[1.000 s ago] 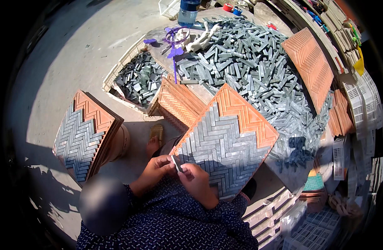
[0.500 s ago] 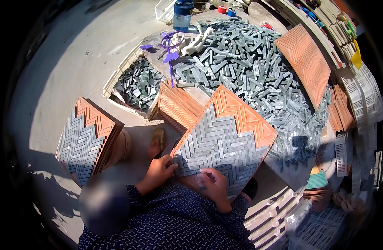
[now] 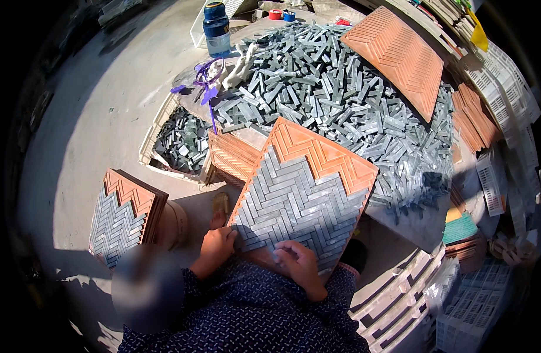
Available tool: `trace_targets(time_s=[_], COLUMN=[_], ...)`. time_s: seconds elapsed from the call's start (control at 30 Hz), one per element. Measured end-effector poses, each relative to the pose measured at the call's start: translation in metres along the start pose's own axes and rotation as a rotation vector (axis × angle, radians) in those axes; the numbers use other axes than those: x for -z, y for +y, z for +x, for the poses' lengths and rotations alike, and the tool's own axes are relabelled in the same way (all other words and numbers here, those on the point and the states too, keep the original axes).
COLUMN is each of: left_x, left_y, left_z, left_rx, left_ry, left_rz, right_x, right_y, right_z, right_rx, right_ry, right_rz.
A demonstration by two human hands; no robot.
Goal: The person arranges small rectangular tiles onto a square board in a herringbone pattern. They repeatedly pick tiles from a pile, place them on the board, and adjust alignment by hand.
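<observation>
An orange herringbone tray [image 3: 335,153] lies tilted in front of me, its grooves largely filled with narrow grey stone strips [image 3: 294,203]. Bare grooves show along its far edges. My left hand [image 3: 216,250] is closed at the tray's left corner, fingers curled beside the edge; what they hold, if anything, is hidden. Over the strips near the tray's lower edge is my right hand [image 3: 301,266], thumb and fingers bent together in a pinch. Anything between those fingertips is too small to make out.
A large heap of loose grey strips [image 3: 335,94] covers the table beyond. A crate [image 3: 147,144] of dark pieces stands left of it. Stacked filled trays [image 3: 142,197] are at my left, bare orange trays [image 3: 400,56] at the far right. A blue bottle [image 3: 216,29] stands behind.
The whole view has shifted, so the heap and far trays sit farther left and higher. Both hands keep nearly the same places at the tray, the right one slightly lower and still pinched.
</observation>
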State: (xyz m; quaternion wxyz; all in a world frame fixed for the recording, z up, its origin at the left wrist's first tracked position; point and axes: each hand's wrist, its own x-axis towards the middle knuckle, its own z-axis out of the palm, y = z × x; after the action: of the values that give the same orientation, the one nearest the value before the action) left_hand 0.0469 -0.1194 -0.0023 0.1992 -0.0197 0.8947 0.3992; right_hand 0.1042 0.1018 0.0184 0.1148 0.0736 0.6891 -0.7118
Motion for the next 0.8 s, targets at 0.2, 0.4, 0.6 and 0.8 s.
trace_targets(time_s=[0.2,0.4,0.6,0.8], left_x=[0.003,0.004,-0.001,-0.007], left_y=[0.002,-0.011,-0.013,-0.013], left_z=[0.002,0.000,-0.009,-0.010], left_rx=[0.130,0.104,-0.225,-0.253], left_ry=[-0.057,-0.096,0.079,0.074], left_rz=[-0.117,-0.303,0.181,0.387], right_x=[0.003,0.001,0.001,0.003], right_y=[0.005,0.015,0.008,0.003], right_z=[-0.002,0.003,0.003,0.006], right_rx=[0.082,0.154,0.229,0.147], right_ry=[0.024,0.030,0.071,0.043], right_rz=[-0.046,-0.115,-0.212,-0.323])
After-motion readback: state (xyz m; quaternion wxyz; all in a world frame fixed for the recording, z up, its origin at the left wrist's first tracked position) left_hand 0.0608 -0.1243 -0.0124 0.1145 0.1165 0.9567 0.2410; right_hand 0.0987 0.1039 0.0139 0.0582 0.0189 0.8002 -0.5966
